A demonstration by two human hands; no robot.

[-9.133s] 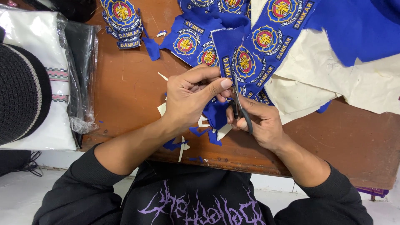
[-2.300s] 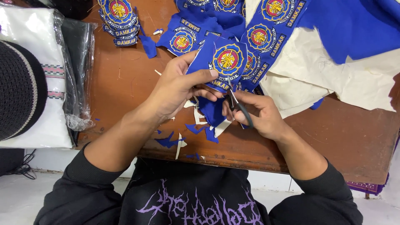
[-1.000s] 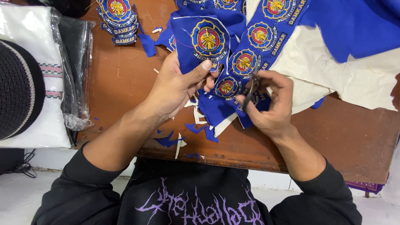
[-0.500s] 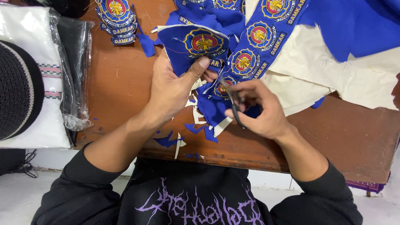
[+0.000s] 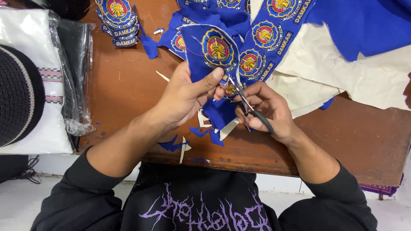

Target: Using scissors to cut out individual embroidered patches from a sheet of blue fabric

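At the far left edge lies a dark knitted cap (image 5: 17, 94), resting on a white folded cloth (image 5: 32, 128) wrapped in clear plastic. Just right of it, near the top of the brown table (image 5: 351, 145), sits a small stack of cut badges (image 5: 117, 19), blue with a round red and yellow emblem. A blue scrap (image 5: 149, 45) lies beside the stack.

The left hand (image 5: 186, 96) comes in from the lower left, sleeve pushed up the forearm. Its thumb and fingers are pinched shut on a blue badge piece (image 5: 212, 51), holding it upright above the table, the emblem facing the camera. Below the hands, blue and white offcuts (image 5: 205, 132) lie scattered near the table's front edge.

The right hand (image 5: 267, 109) is closed around the black handles of a pair of scissors (image 5: 248, 107). The blades point up and left, their tips touching the right edge of the held piece. How far the blades stand apart cannot be told.

Behind both hands a strip of uncut badges (image 5: 267, 38) runs diagonally up to the right. Further right, cream backing cloth (image 5: 342, 72) spreads over the table, with plain blue fabric (image 5: 364, 21) lying on top of it at the upper right corner.
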